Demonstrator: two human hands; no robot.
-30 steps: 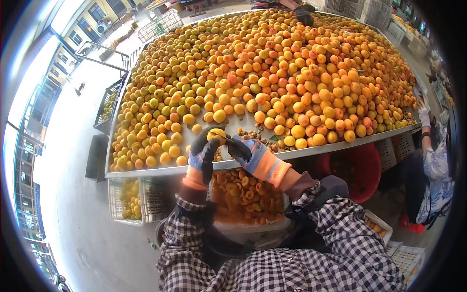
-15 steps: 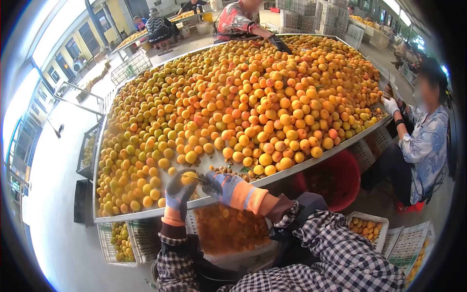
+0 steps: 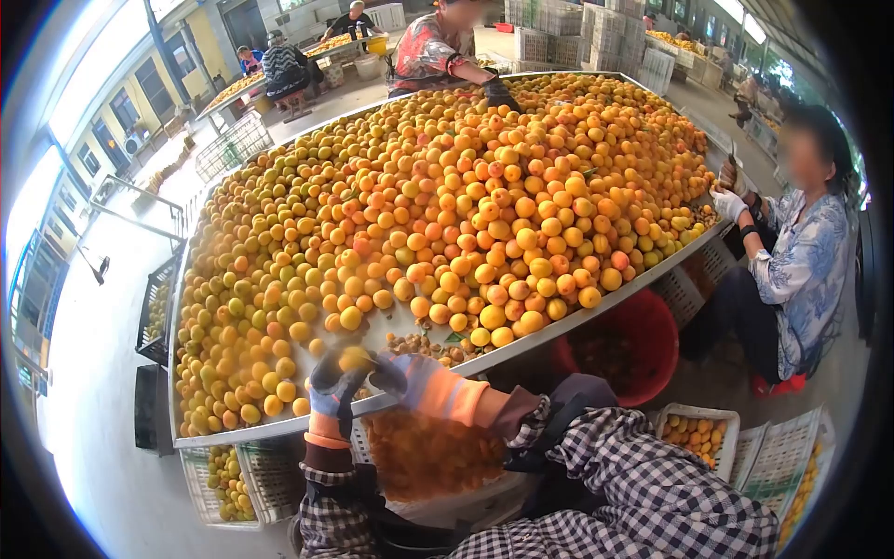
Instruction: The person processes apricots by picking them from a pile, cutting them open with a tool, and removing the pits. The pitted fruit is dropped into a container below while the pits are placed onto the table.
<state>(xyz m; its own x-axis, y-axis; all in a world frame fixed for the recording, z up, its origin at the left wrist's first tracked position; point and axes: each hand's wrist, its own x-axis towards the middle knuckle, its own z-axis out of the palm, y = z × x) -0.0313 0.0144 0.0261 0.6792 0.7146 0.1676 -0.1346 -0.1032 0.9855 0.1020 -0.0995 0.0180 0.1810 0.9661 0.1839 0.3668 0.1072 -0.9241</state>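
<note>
An apricot sits in the fingers of my left hand, which wears a grey-and-orange glove and is closed on it. My right hand, gloved alike, meets it from the right with its fingers curled against the fruit. Motion blurs those fingertips, and what they hold is hidden. Both hands are at the near rim of a metal table heaped with yellow-orange apricots. Just beyond my right hand lie small brown pits and a green leaf.
Below the rim stands a crate of orange fruit halves. A red tub and a crate of apricots are at the right. One co-worker sits at the right; another reaches over the far edge.
The view has shifted, so the table sits slightly lower and further left. My hands stay together around the apricot. The far co-worker's gloved hand has drawn back a little over the fruit.
</note>
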